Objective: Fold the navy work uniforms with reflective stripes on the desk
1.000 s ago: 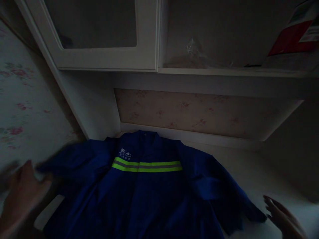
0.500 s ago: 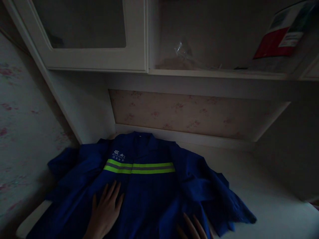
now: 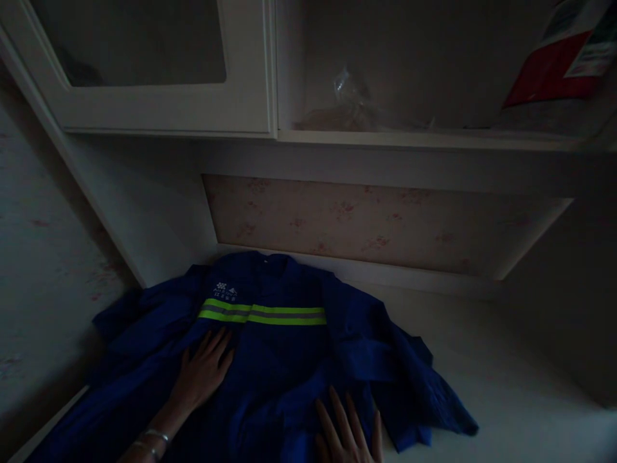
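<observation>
One blue jacket (image 3: 270, 360) lay face up on the white counter (image 3: 506, 399), collar toward the wall, both hands flat on its front. The left hand (image 3: 202, 370) rested just below the reflective stripe (image 3: 263, 314), fingers spread and pressed into the cloth, pinching nothing; a bracelet (image 3: 152, 440) sat on that wrist. The right hand (image 3: 344, 434) lay lower on the panel near the frame's bottom edge, fingers likewise open and flat, its palm partly cut off. The work in hand looked like smoothing the front, and doing it well would likely mean keeping the palms flat, pushing outward from the middle toward the sides so that creases ran off the edge rather than bunching, and holding the collar end steady with one hand while the other swept. The right sleeve (image 3: 424, 399) was crumpled on the counter and probably needed straightening too; the left sleeve (image 3: 130, 315) bunched against the wall. Counted: one jacket, one two-band yellow stripe with a grey strip between, one small white logo (image 3: 225, 289), two sleeves, two hands, one bracelet. Above hung one cabinet door (image 3: 159, 103) and one open shelf (image 3: 434, 138) holding one clear bag (image 3: 349, 96) and one red-and-white package (image 3: 559, 64).
</observation>
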{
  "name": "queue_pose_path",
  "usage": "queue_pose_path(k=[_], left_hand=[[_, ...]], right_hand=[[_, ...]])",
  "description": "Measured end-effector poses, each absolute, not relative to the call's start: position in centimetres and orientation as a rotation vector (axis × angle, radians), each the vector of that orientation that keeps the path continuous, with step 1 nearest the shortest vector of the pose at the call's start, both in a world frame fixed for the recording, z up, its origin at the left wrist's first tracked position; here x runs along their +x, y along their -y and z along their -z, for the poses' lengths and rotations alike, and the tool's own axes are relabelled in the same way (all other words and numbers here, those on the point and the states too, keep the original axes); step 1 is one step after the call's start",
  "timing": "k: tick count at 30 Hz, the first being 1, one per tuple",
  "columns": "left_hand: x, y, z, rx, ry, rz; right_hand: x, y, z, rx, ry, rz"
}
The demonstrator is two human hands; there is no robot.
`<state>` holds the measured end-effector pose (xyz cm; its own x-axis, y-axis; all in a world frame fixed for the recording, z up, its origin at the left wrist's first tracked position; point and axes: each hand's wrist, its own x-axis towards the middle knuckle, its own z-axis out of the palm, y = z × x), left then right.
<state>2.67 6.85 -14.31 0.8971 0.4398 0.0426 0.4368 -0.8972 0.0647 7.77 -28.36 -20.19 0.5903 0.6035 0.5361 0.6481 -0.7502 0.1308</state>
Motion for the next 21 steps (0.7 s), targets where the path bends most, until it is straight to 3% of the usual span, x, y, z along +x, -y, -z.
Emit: queue_pose_path(k=[10, 15, 21], left_hand=[[2.2, 1.1, 10.3, 2.931, -0.627, -0.424], [1.5, 7.7, 12.6, 2.877, -0.419, -0.331], [1.0, 8.5, 13.4, 2.844, -0.394, -0.308]], right_hand=[[7.7, 29.4, 16.1, -2.7, 1.159, 0.449], [7.7, 29.8, 16.0, -2.692, 1.181, 0.508], [8.1, 30.0, 16.3, -2.659, 1.24, 0.71]])
